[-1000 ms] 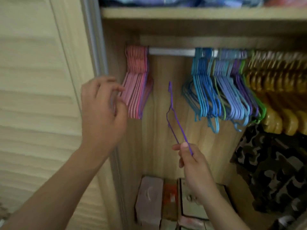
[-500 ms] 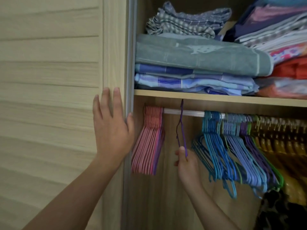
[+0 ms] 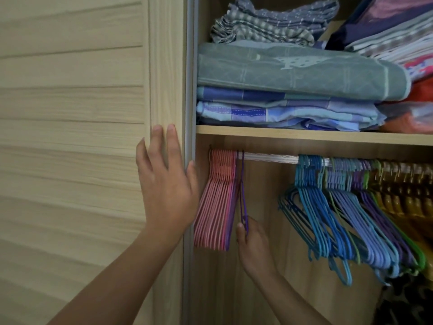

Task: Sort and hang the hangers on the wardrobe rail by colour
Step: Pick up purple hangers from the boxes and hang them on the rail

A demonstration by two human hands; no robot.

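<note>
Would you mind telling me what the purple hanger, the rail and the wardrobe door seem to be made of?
Purple hanger: probably coated wire, judging by its very thin, evenly coloured rod. Rail: likely metal with a pale satin finish; it shows lengthwise ridges and a dull sheen. Wardrobe door: light wood or wood-look laminate, matt, with printed-looking grain and horizontal slat lines; which one cannot be told.

No legible text, labels, brands, numbers or signs in view. Folded grey-green cloth (image 3: 300, 71) on the shelf (image 3: 304, 136) carries a pale woven motif only, not lettering. Hangers and wardrobe door: no markings legible.
</note>
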